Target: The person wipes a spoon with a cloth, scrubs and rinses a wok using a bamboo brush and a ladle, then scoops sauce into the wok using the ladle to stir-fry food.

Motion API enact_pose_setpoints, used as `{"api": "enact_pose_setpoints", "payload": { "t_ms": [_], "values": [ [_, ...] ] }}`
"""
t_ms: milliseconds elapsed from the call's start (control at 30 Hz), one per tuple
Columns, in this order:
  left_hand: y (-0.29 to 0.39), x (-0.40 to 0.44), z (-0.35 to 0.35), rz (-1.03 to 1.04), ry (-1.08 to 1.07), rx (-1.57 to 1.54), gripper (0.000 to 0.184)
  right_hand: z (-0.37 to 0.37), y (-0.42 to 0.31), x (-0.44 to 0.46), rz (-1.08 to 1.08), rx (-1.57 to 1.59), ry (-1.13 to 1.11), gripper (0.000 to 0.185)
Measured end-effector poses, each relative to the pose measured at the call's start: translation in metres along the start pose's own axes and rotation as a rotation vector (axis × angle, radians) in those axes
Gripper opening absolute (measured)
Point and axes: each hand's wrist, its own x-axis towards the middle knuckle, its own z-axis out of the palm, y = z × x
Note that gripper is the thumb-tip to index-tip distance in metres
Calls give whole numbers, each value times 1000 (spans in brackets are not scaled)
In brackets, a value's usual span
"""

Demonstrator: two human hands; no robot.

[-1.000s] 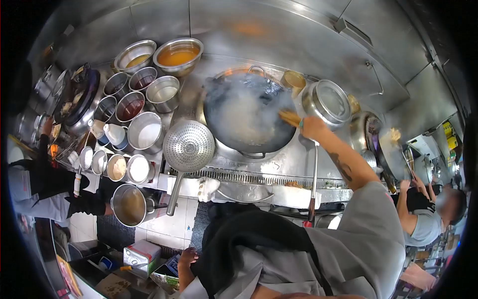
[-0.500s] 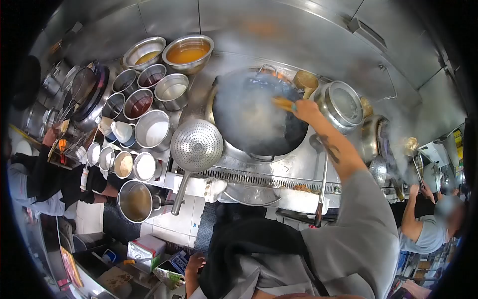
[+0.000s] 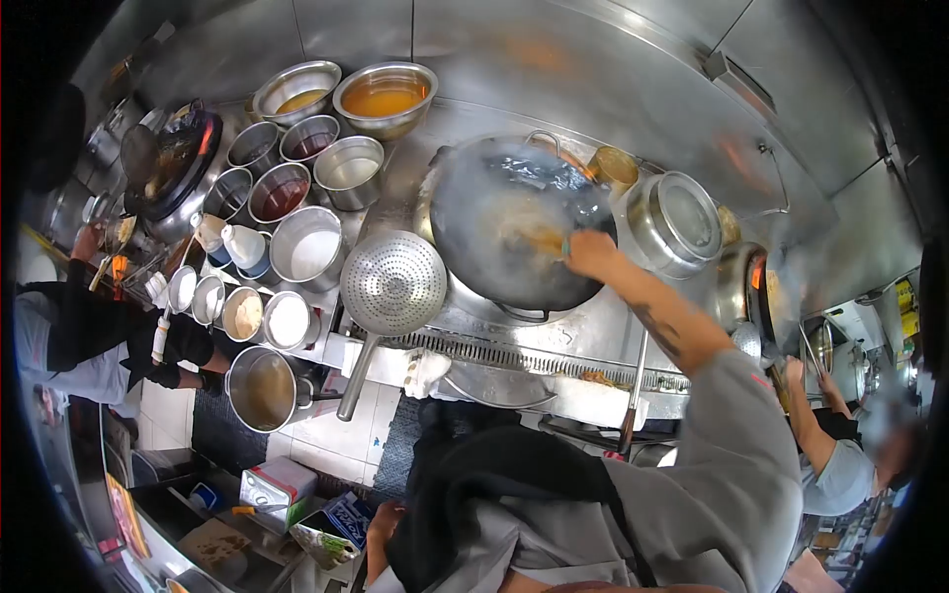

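My right hand (image 3: 593, 255) is closed around a yellowish bamboo wok brush (image 3: 546, 240), reaching down into a large dark wok (image 3: 539, 285) on the range. Steam rises from the wok and blurs its bottom, where cloudy liquid shows around the brush tip. Low beside my body hangs my left hand (image 3: 385, 520), away from the range; its fingers are mostly hidden. Left of the wok rests a perforated strainer (image 3: 393, 284), its handle over the front edge. A long-handled ladle (image 3: 636, 381) lies to the right of the wok.
Metal seasoning pots (image 3: 306, 247) and bowls of orange liquid (image 3: 386, 99) stand at left. A pot of brownish liquid (image 3: 262, 388) sits lower left. At right is a lidded pot (image 3: 677, 222). Co-workers (image 3: 840, 465) work at both sides; a white cloth (image 3: 427, 374) lies on the front edge.
My right hand has moved down and slightly left with the brush, deeper into the wok. The steam has thinned. The view has shifted slightly.
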Motion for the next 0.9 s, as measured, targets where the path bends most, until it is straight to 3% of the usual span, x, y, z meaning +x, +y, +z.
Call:
{"api": "enact_pose_setpoints", "payload": {
  "t_ms": [100, 200, 300, 367, 433, 467, 567, 667, 767, 833, 900],
  "values": [
    [-27, 35, -4, -24, 2, -29, 32, 10, 9, 51, 171, 146, 93, 34],
    [-56, 87, -27, 47, 6, -115, 35, 38, -18, 8, -33, 22, 176, 35],
    [-55, 88, -35, 23, 41, -83, 41, 27, 6, -43, -10, 117, 30, 34],
    [-24, 50, -33, 274, 43, 303, 44, 14, 51, -27, 19, -22, -32, 33],
    [-9, 35, -33, 337, 36, 429, 45, 2, 66, 13, 163, -20, 85, 32],
    [-11, 36, -30, 271, 26, 357, 45, 6, 70, 23, 234, -22, 138, 31],
    [-31, 63, -32, 86, 21, 131, 44, 48, 50, 26, 60, -57, 185, 28],
    [-55, 78, -35, -81, 21, -78, 43, 47, 58, -19, 60, 59, 175, 27],
    [-71, 69, -30, -39, 12, -100, 41, 47, 89, 24, 139, -23, 348, 30],
    [-81, 63, -22, -13, 11, -114, 39, 38, 77, 82, 89, 108, 411, 34],
    [-91, 61, -14, 2, 11, -129, 38, 17, 27, 102, 124, 359, 231, 36]
  ]
}}
